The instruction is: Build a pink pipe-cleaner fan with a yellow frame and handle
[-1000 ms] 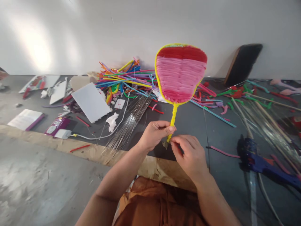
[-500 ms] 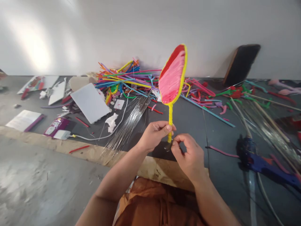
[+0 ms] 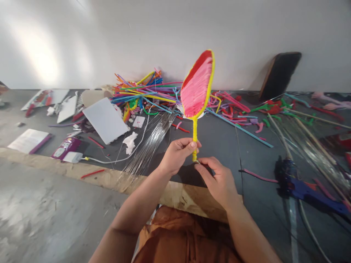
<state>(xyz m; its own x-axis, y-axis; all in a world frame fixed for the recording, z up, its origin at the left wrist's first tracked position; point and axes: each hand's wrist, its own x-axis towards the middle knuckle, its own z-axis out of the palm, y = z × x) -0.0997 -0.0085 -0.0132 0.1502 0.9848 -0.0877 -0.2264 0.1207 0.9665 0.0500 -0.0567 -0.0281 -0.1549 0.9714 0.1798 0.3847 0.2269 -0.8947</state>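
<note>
A pipe-cleaner petal point(image 3: 196, 87), pink and red with a yellow edge, stands upright in the middle of the head view on a yellow-wrapped stem point(image 3: 195, 128). My left hand point(image 3: 177, 155) is closed round the lower stem, thumb against it. Just below, my right hand point(image 3: 219, 179) pinches at the stem's bottom tip. The fingers there cover most of that tip, so its exact shape is hidden.
Behind lies a heap of coloured pipe cleaners point(image 3: 148, 89), with a bundle of thin wires point(image 3: 153, 142) nearer. A white card point(image 3: 106, 119) lies left. At right are a blue glue gun point(image 3: 309, 191) and a phone point(image 3: 281, 75) leaning on the wall.
The petal and stem have shifted slightly left and up with my left hand. My right hand has moved left, its fingertips now pressed together at the stem's bottom tip.
</note>
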